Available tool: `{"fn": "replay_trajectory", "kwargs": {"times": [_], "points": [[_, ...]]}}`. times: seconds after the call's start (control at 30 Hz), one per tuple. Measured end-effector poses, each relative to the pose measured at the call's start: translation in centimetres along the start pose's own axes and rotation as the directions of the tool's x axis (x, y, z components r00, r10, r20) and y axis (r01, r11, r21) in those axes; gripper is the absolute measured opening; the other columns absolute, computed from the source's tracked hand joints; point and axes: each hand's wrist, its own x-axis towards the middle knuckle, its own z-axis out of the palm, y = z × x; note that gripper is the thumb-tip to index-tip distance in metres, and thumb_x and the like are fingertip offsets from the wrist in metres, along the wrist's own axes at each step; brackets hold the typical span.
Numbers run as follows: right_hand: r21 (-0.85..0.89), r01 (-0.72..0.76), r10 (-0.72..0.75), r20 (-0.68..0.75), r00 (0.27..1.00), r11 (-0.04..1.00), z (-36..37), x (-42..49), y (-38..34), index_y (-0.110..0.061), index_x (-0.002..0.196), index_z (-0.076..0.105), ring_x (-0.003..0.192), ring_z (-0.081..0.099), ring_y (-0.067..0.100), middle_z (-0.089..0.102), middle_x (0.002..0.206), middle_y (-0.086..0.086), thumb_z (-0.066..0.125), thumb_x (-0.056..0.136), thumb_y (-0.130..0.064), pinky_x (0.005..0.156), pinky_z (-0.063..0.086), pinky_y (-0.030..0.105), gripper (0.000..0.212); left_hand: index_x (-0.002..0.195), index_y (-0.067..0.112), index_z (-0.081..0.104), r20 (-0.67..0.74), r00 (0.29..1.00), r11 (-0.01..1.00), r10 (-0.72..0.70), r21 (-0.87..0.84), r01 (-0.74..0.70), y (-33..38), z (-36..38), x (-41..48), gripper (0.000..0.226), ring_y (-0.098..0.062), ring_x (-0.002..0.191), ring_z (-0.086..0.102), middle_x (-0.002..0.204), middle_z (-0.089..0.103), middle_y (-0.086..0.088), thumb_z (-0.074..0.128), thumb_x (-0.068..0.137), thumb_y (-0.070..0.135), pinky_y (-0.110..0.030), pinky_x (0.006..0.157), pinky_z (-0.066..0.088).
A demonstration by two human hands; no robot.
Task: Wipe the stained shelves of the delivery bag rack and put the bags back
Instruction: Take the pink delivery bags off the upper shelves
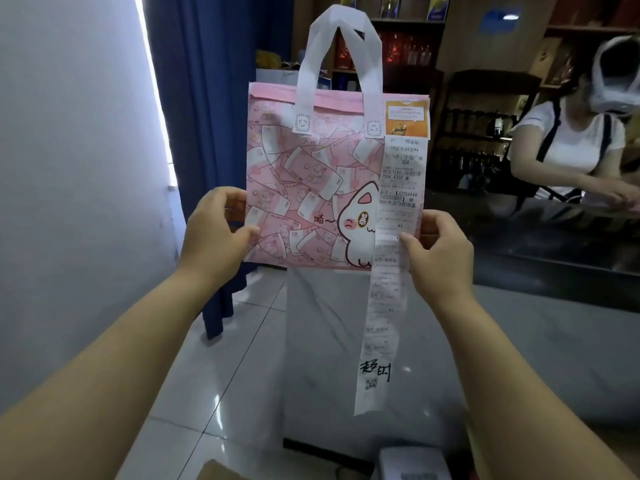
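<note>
Holding a flat pink delivery bag (304, 188) upright in mid-air, the left hand (214, 233) pinches its left edge and the right hand (440, 251) its right edge, fingers (230, 197) partly hidden behind. Its long receipt (381, 323), print mostly blurred, dangles above open floor tiles (194, 393).

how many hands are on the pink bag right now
2. The left hand grips the left edge of the pink bag; the right hand pinches its right edge, thumb on the receipt.
</note>
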Motion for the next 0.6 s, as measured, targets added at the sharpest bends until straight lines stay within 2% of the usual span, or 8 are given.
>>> {"fn": "replay_trajectory", "kwargs": {"times": [0.13,0.23,0.4,0.6], "points": [[0.005,0.004,-0.004,-0.008,1.000,1.000,1.7,5.6,3.3,-0.036,0.089,0.052,0.081,0.059,-0.003,0.059,0.086,-0.021,0.066,0.083,-0.015,0.066,0.042,0.011,0.026,0.098,0.032,0.049,-0.020,1.000,1.000,-0.010,-0.030,0.010,-1.3,4.5,5.2,0.037,0.005,0.083,0.054,0.099,0.056,0.015,0.073,0.077,0.015,-0.008,0.064,0.039],[0.002,-0.026,0.026,-0.015,1.000,1.000,3.0,8.8,5.7,-0.033,0.092,0.053,0.084,0.060,0.000,0.060,0.088,-0.018,0.066,0.083,-0.015,0.067,0.044,0.014,0.023,0.096,0.035,0.049,-0.006,1.000,0.999,-0.010,-0.039,0.010,-2.4,7.6,8.2,0.037,0.006,0.084,0.055,0.095,0.053,0.021,0.073,0.077,0.014,-0.008,0.063,0.040],[-0.021,-0.056,0.056,-0.002,0.998,0.998,5.1,11.5,8.6,-0.031,0.098,0.053,0.090,0.060,0.005,0.061,0.096,-0.015,0.065,0.085,-0.018,0.074,0.050,0.022,0.022,0.098,0.039,0.048,0.031,0.998,0.997,-0.056,-0.050,0.057,-5.4,11.2,11.4,0.041,0.005,0.088,0.055,0.101,0.057,0.016,0.072,0.077,0.013,-0.009,0.069,0.039],[-0.020,-0.078,0.079,0.005,0.997,0.997,6.3,12.5,9.7,-0.032,0.102,0.051,0.088,0.058,0.000,0.058,0.095,-0.020,0.064,0.085,-0.024,0.067,0.047,0.017,0.022,0.105,0.046,0.042,0.067,0.993,0.993,-0.099,-0.060,0.103,-7.2,13.3,13.1,0.043,0.010,0.083,0.052,0.092,0.053,0.025,0.068,0.082,0.020,-0.008,0.064,0.036]]}}
